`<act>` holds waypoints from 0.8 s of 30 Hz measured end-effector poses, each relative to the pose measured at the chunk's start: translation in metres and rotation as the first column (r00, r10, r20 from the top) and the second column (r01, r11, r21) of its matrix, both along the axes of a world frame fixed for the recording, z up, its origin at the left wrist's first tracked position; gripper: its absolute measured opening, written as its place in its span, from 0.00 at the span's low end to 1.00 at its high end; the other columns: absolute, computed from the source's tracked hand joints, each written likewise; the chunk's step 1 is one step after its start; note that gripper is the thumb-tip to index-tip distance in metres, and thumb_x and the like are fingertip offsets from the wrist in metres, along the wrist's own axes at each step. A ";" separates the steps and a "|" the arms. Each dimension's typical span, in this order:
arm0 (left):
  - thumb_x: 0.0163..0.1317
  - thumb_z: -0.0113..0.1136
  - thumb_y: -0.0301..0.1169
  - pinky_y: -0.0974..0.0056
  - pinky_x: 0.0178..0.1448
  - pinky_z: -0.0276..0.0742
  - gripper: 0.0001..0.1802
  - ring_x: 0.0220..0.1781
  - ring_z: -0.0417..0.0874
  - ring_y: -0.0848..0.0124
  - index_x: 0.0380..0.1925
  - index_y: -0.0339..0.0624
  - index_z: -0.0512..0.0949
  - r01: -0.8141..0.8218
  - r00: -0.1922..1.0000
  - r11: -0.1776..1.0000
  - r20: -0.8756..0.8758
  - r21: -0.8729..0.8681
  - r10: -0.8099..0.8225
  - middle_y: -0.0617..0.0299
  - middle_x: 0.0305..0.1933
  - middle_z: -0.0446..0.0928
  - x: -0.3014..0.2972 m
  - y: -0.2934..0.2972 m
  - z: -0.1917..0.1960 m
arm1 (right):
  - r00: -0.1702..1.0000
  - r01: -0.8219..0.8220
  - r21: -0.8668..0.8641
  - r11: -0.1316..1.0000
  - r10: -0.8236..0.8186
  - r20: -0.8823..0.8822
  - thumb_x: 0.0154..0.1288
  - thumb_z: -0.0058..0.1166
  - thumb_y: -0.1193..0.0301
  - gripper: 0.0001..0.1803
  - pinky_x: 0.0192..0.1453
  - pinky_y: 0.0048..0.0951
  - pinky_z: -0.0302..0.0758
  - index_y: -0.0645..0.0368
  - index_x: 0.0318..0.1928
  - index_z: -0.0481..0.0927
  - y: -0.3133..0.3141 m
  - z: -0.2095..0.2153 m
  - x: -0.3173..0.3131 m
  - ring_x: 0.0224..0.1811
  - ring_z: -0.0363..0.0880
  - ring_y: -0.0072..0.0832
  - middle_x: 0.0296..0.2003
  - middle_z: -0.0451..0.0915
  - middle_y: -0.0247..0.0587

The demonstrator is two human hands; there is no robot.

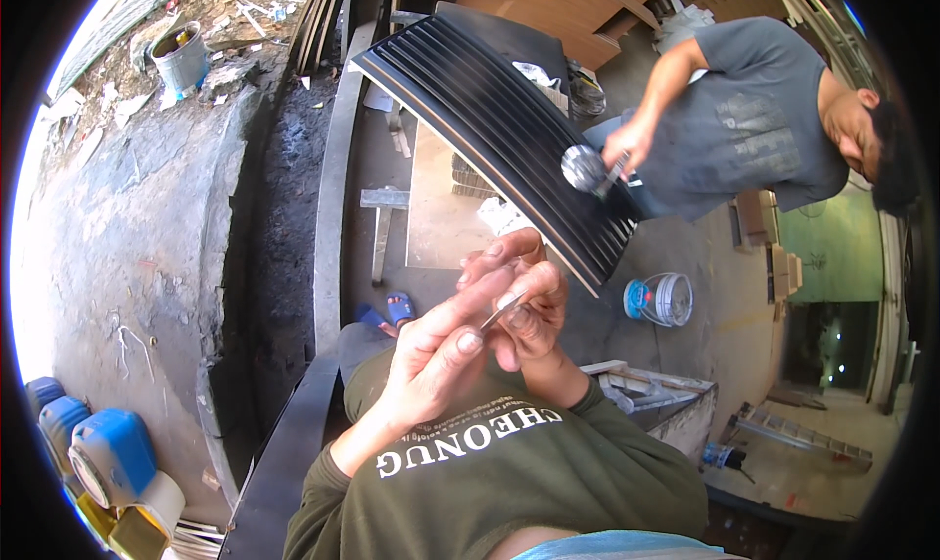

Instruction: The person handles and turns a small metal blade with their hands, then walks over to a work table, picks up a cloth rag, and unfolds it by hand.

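Observation:
Close in front of my chest, both hands are raised and held together. A thin, narrow strip point(501, 312), small and dark with a light edge, is pinched between them; its exact kind is too small to make out. My left hand point(436, 345) has its thumb at the lower end of the strip, fingers closed against the other hand. On the upper end my right hand point(537, 310) presses with thumb and fingertips. Beyond them lies a black ribbed panel point(490, 129), which neither hand appears to touch.
At the panel's right side, a person in a grey T-shirt point(754, 119) holds a round whitish, handled thing point(585, 168) over it. A white bucket point(674, 300) stands on the floor to the right. A ladder point(803, 433) lies farther right. Blue containers point(113, 452) stand at lower left.

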State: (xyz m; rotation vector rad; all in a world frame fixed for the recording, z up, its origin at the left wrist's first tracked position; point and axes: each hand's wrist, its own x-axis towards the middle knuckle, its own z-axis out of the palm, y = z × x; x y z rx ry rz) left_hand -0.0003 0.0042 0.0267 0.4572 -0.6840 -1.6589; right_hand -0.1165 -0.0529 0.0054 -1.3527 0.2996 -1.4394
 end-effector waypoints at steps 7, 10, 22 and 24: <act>0.63 0.48 0.45 0.78 0.20 0.50 0.31 0.14 0.56 0.83 0.58 0.31 0.62 0.073 0.993 0.992 -0.098 0.102 -0.063 0.67 0.18 0.65 0.002 0.000 -0.011 | 1.000 0.008 0.017 1.000 -0.007 -0.028 0.59 0.55 0.67 0.09 0.46 0.32 0.73 0.58 0.32 0.73 0.004 -0.007 -0.002 0.44 0.73 0.34 0.46 0.67 0.51; 0.63 0.49 0.46 0.77 0.20 0.51 0.32 0.14 0.56 0.83 0.58 0.31 0.62 0.011 1.000 0.999 -0.001 0.036 -0.011 0.68 0.18 0.64 0.001 0.000 -0.002 | 0.994 -0.025 0.270 0.962 0.051 -0.092 0.59 0.55 0.67 0.09 0.45 0.32 0.74 0.58 0.32 0.73 0.006 -0.016 -0.013 0.44 0.73 0.34 0.46 0.68 0.51; 0.63 0.48 0.44 0.75 0.19 0.51 0.32 0.14 0.54 0.82 0.59 0.31 0.59 0.127 0.977 0.980 -0.189 0.153 -0.097 0.68 0.17 0.61 0.004 0.006 -0.012 | 0.984 0.053 -0.033 0.998 -0.058 -0.167 0.60 0.53 0.65 0.09 0.47 0.40 0.75 0.56 0.30 0.72 0.005 -0.007 -0.006 0.36 0.77 0.33 0.45 0.67 0.47; 0.63 0.49 0.44 0.75 0.19 0.51 0.33 0.14 0.54 0.82 0.60 0.31 0.59 0.113 0.982 0.985 -0.167 0.133 -0.090 0.68 0.17 0.61 0.004 0.004 -0.007 | 0.985 0.053 -0.008 0.999 -0.054 -0.161 0.60 0.53 0.65 0.09 0.46 0.39 0.75 0.56 0.30 0.72 0.006 -0.006 -0.005 0.39 0.76 0.33 0.45 0.67 0.48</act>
